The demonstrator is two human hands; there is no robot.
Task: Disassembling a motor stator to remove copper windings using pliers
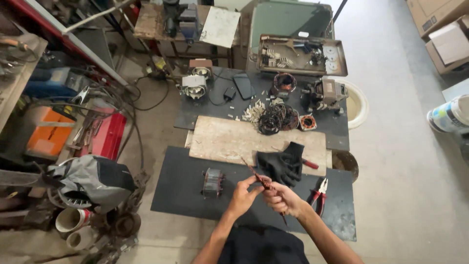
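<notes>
Both my hands hold a thin bundle of reddish copper wire [250, 168] over a dark mat [181, 195] on the floor. My left hand [242, 195] pinches the bundle near its middle. My right hand [282, 199] is closed around its lower part, and the end sticks out below the fist. A small grey motor stator [213, 182] stands on the mat just left of my left hand. Black work gloves [282, 164] lie just beyond my hands. Red-handled pliers [320, 193] rest on the mat to the right of my right hand.
A wooden board [224, 139] lies beyond the mat. Farther off are a coil of dark wire [273, 119], motor parts [327, 94], a phone [243, 85] and a tray of tools [300, 55]. Red and orange boxes, cables and cups crowd the left. A white bucket [450, 115] stands right.
</notes>
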